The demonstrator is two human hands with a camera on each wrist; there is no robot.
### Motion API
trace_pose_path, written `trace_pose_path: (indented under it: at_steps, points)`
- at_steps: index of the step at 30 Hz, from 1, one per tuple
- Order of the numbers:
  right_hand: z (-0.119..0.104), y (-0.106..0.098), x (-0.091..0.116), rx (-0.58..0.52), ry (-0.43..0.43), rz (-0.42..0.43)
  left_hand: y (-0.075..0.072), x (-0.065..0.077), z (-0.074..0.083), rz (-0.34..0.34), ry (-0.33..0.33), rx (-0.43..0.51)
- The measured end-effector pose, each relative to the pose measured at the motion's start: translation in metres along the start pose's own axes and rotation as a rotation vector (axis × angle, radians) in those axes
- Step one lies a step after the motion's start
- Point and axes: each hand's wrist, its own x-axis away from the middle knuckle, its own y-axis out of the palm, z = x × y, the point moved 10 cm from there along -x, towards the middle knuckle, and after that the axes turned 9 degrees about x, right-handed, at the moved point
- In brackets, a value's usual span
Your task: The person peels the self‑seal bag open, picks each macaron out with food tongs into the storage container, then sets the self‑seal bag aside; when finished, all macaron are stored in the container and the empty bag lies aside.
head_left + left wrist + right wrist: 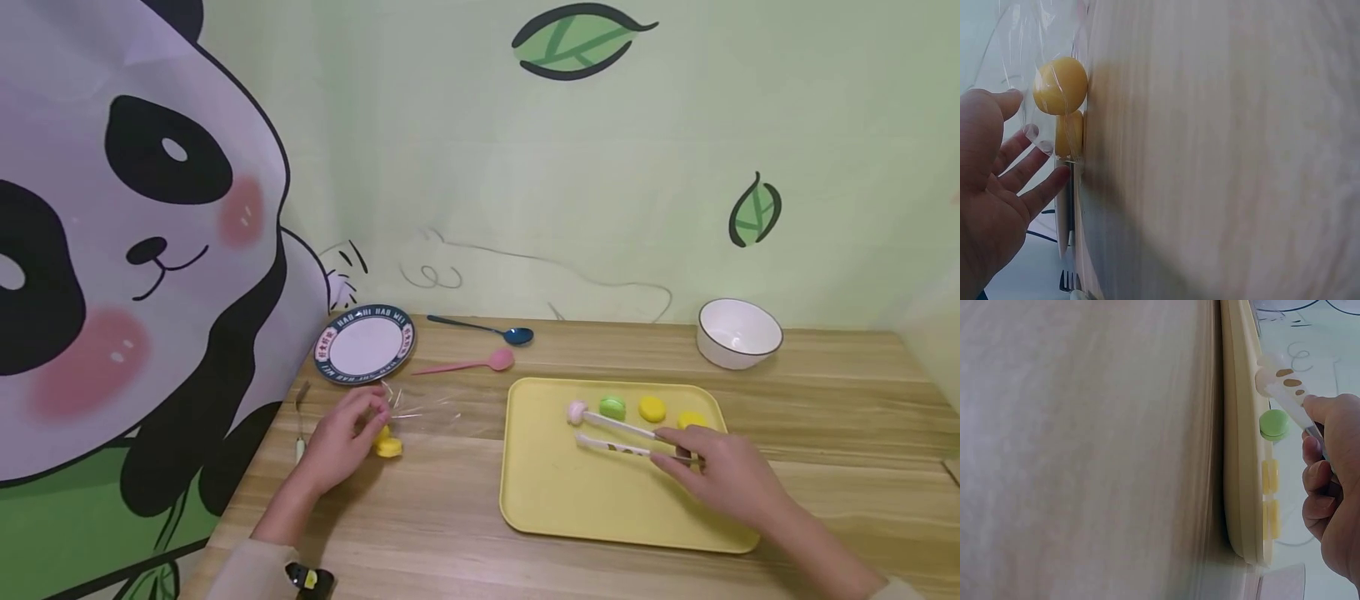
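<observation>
My right hand [723,471] grips white tongs [618,425] with brown spots over the yellow tray [540,500]. The tongs' tips stand apart, the farther one right at a pale pink macaron [576,412]. Beside it in a row sit a green macaron [612,407] and two yellow macarons [652,408]. On the table to the left, my left hand [345,437] is at a clear plastic bag [1029,69]. In the left wrist view, its thumb and fingers are spread, fingertips touching the plastic. Two yellow macarons [1061,85] show through the bag.
A blue-rimmed plate [365,343] lies at the back left, next to a dark blue spoon [517,336] and a pink spoon [500,359]. A fork [300,417] lies by the left edge. A white bowl [738,333] stands behind the tray against the wall.
</observation>
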Motion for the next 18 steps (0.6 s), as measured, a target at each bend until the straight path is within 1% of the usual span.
trace_pose_path:
  at_steps: [4,10,14,18]
  points:
    - [-0.002,-0.001,0.0,-0.015,-0.005,0.003,0.0,0.0,0.0,-0.003,-0.01,0.002]
    - [-0.004,-0.004,-0.005,-0.034,0.018,0.001,-0.002,0.001,0.003,0.0,0.006,0.0]
    - [-0.011,-0.005,-0.016,-0.06,0.015,0.028,-0.003,0.002,0.003,0.0,0.011,0.002]
    - [-0.025,-0.005,-0.03,-0.103,-0.011,0.073,-0.003,0.002,0.001,-0.002,0.002,0.008]
